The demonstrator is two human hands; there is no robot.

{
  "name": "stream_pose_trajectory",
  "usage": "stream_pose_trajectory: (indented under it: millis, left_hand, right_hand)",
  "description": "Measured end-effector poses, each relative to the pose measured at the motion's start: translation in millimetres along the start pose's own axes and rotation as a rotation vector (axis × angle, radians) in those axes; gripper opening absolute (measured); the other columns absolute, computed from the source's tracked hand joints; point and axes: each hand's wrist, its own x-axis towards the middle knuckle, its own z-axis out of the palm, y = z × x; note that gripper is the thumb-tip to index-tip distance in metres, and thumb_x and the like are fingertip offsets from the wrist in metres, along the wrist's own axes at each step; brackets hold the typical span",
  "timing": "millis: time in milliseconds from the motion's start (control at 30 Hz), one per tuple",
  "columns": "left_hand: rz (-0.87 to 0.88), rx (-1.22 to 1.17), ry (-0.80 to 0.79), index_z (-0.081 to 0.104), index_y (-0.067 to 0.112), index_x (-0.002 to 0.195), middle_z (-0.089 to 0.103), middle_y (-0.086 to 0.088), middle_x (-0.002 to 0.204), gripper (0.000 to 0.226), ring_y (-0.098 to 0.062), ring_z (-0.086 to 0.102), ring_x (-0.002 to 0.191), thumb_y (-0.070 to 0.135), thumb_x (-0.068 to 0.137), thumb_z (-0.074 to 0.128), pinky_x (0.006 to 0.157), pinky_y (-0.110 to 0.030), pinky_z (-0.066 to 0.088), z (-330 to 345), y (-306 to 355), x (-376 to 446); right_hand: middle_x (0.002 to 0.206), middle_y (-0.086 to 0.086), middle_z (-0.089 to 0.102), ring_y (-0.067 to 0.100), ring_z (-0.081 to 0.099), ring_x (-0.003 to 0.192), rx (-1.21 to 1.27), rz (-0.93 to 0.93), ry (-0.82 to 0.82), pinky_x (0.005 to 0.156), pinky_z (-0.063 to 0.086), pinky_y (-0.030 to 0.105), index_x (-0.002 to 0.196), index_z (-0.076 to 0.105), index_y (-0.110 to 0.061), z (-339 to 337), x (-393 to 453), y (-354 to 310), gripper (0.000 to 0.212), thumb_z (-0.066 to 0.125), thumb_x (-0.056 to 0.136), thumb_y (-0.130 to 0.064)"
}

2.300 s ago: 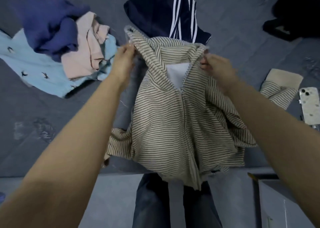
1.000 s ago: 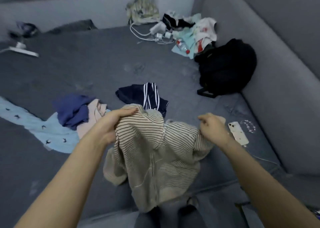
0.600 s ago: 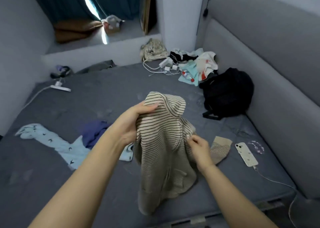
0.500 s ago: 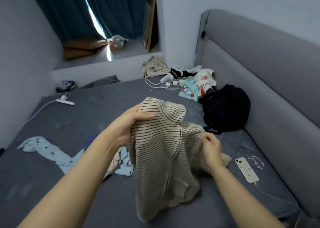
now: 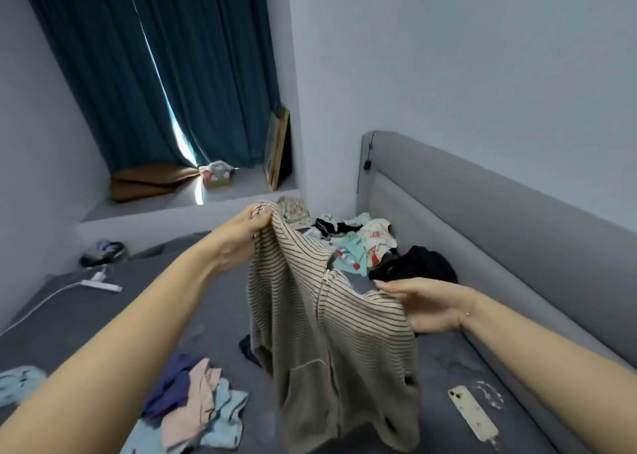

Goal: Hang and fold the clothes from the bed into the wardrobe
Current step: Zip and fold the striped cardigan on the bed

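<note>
— Grey bed (image 5: 213, 319) below, what's over it?
— Striped hoodie (image 5: 331, 343), hanging above the mattress.
— Who holds it?
— Left hand (image 5: 238, 243) fingers pinch its top; right hand (image 5: 427, 305) fingers lie straight along its shoulder.

Striped hoodie (image 5: 331, 333) seen as soft matt knit, bed (image 5: 213, 319) covered in matt grey cloth, phone (image 5: 474, 413) backed in glossy plastic
</note>
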Motion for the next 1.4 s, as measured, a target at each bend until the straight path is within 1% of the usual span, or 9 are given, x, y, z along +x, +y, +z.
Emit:
stream_pose_trajectory:
  millis: [100,200,300,467,633,833,967,1133,1400]
  left_hand:
    - [0.046,-0.037,0.076,0.054,0.012,0.113,0.070,-0.009,0.093,0.018,-0.019,0.069,0.086,0.025,0.103,0.045,0.074,-0.033,0.057,9.6,12.6,9.5]
    - [0.021,0.074,0.077,0.051,0.012,0.122,0.068,-0.011,0.104,0.027,-0.021,0.068,0.094,0.028,0.101,0.049,0.080,-0.036,0.055,-2.8,22.3,15.0]
    - [-0.060,0.313,0.033,0.056,0.018,0.123,0.070,-0.010,0.112,0.038,-0.022,0.068,0.101,0.036,0.091,0.064,0.080,-0.036,0.054,-18.4,27.0,14.0]
    - [-0.072,0.603,-0.043,0.070,0.017,0.106,0.073,-0.007,0.108,0.048,-0.025,0.069,0.102,0.041,0.068,0.087,0.090,-0.041,0.052,-24.5,34.2,13.8]
    - [0.020,0.637,0.110,0.078,0.019,0.091,0.076,0.000,0.096,0.026,-0.020,0.070,0.096,0.036,0.073,0.083,0.091,-0.039,0.052,-15.2,34.9,23.5]
    - [0.121,0.843,0.129,0.068,0.030,0.061,0.067,0.020,0.061,0.028,0.008,0.062,0.059,0.030,0.089,0.069,0.052,-0.007,0.042,26.7,20.7,59.2]
    - [0.216,1.052,0.160,0.062,0.015,0.080,0.067,0.001,0.080,0.024,-0.017,0.062,0.081,0.036,0.089,0.068,0.075,-0.032,0.048,56.4,-5.7,101.1]
    - [0.270,1.389,0.183,0.049,0.017,0.077,0.058,0.002,0.075,0.044,-0.021,0.054,0.075,0.059,0.085,0.061,0.063,-0.036,0.042,104.8,-28.1,158.7]
    - [0.235,0.766,0.030,0.068,0.013,0.085,0.068,-0.003,0.085,0.022,-0.017,0.059,0.086,0.029,0.097,0.058,0.072,-0.022,0.046,177.9,-1.0,240.2]
  right_hand:
    - [0.087,0.005,0.053,0.020,0.055,0.083,0.371,-0.242,0.067,0.087,0.043,0.031,0.071,0.049,-0.013,1.8,0.5,8.1,0.028,0.076,0.078,-0.015]
    - [0.098,0.016,0.069,0.024,0.069,0.089,0.437,-0.489,0.147,0.080,0.054,0.035,0.088,0.067,-0.002,-5.3,-5.9,-2.5,0.010,0.059,0.085,-0.005]
    - [0.074,0.010,0.060,0.019,0.065,0.073,0.206,-0.707,0.408,0.066,0.057,0.028,0.062,0.044,-0.017,-9.7,-14.0,-20.8,0.034,0.053,0.084,0.007]
    - [0.074,-0.003,0.053,0.010,0.050,0.073,-0.454,-0.854,0.764,0.070,0.046,0.020,0.079,0.048,-0.017,-11.6,-31.2,-46.8,0.027,0.059,0.090,0.005]
    - [0.079,-0.004,0.068,0.010,0.066,0.073,-0.607,-0.519,0.774,0.063,0.051,0.021,0.115,0.054,-0.021,-11.2,-53.4,-58.5,0.040,0.076,0.082,-0.019]
    - [0.082,0.017,0.066,0.017,0.059,0.075,-0.921,-0.101,1.118,0.064,0.041,0.026,0.082,0.069,0.001,-45.3,-65.2,-53.0,0.064,0.075,0.070,-0.061]
    - [0.106,0.006,0.068,0.019,0.064,0.092,-0.929,0.281,0.955,0.081,0.052,0.032,0.104,0.065,-0.001,-84.6,-82.5,-46.9,0.081,0.062,0.071,-0.075]
    - [0.099,0.000,0.076,0.013,0.072,0.090,-0.466,-0.140,0.917,0.068,0.056,0.020,0.101,0.077,-0.017,-145.0,-127.3,-44.9,0.043,0.081,0.067,-0.042]
    - [0.091,0.008,0.076,0.018,0.072,0.082,-0.217,-0.795,1.285,0.073,0.054,0.030,0.094,0.074,-0.010,-174.4,-169.2,-55.0,0.014,0.075,0.083,-0.019]
